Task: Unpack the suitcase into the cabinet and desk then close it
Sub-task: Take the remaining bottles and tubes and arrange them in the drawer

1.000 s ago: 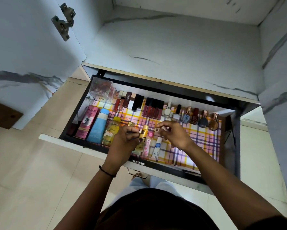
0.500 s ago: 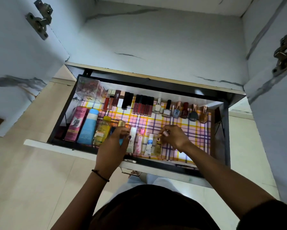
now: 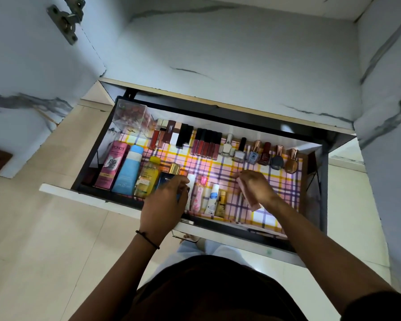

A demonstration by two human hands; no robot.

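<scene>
— Hands, then?
— Right hand [image 3: 256, 189] grips a pale pink slim case [image 3: 250, 198], lengthwise front-to-back over the open black drawer's [image 3: 79, 197] plaid liner [image 3: 285, 181], right of the small gold bottle [image 3: 220, 203]. Left hand [image 3: 164, 205] curls among bottles; grip unclear.

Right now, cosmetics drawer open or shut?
Open: drawer pulled out of the cabinet, plaid liner and nail polish bottles exposed; right hand holds a pink item over it.

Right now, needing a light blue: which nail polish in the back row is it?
The pale blue bottle, third of six, between the whitish bottle and the dark red bottle.
</scene>
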